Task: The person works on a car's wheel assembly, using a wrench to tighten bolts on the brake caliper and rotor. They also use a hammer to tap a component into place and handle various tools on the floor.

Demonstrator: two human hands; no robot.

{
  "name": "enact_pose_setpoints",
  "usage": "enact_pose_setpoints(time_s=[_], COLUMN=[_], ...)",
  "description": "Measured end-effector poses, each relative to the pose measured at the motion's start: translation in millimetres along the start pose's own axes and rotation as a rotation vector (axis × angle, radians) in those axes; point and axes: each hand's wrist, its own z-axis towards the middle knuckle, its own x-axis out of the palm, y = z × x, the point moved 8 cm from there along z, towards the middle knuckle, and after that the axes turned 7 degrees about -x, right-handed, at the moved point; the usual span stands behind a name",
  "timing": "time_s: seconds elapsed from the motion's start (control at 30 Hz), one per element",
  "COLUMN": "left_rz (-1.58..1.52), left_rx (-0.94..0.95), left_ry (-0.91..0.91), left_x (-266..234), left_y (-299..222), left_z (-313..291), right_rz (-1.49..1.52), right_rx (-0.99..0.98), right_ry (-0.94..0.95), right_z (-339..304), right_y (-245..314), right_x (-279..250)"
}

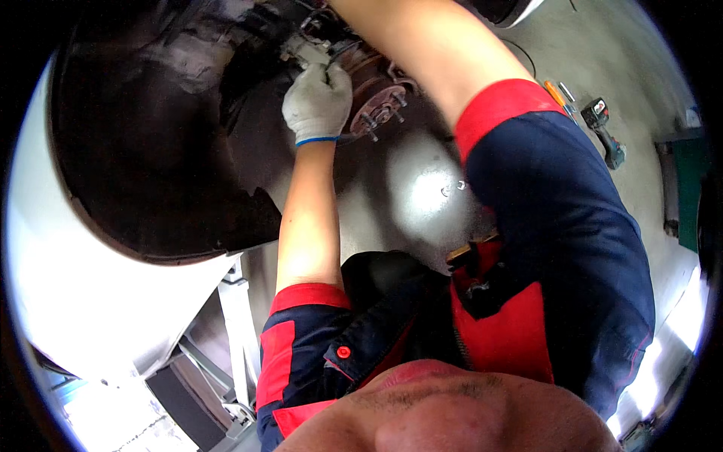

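My left hand [319,104], in a pale knit work glove with a blue cuff edge, is raised inside the wheel well of a white car. Its fingers are curled closed against a greyish part [307,51] beside the wheel hub; what exactly they grip is hidden. Just right of the glove sits the rusty wheel hub [379,111], with several bare studs pointing out. My right forearm [422,38] reaches up past the hub and leaves the picture at the top edge, so my right hand is out of sight.
The white fender [98,301] and dark wheel-well liner [143,196] curve around on the left. On the floor at right lie a cordless power tool [605,134] and an orange-handled tool [555,93]. Small metal pieces [453,187] lie below the hub. A white metal post [238,316] stands lower left.
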Motion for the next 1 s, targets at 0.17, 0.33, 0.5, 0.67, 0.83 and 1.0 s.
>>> enact_pose_setpoints(time_s=[0.17,0.33,0.5,0.67,0.83,1.0], left_rz=[0.117,0.04,0.012,0.01,-0.01,-0.052], left_rx=[-0.051,-0.164,-0.25,-0.306,-0.259,-0.121], left_ry=[-0.025,-0.018,-0.099,-0.216,-0.148,-0.174], left_x=[-20.4,-21.3,-16.4,-30.3,-20.4,-20.8], left_y=[51.6,44.8,31.7,48.2,56.6,25.1], left_z=[-19.1,-20.8,-16.7,-27.1,-18.9,-15.1], right_rz=[0.905,0.847,0.384,0.501,0.542,0.54], right_rx=[-0.368,-0.404,-0.07,0.205,0.33,0.466], right_ry=[-0.073,0.818,1.35,1.275,1.146,0.925], right_z=[-172.5,-390.7,-591.9,-607.2,-667.3,-619.1], right_y=[-30.1,-128.0,-215.0,-132.5,-72.7,-79.0], right_x=[-17.1,75.4,160.2,163.3,213.6,193.7])
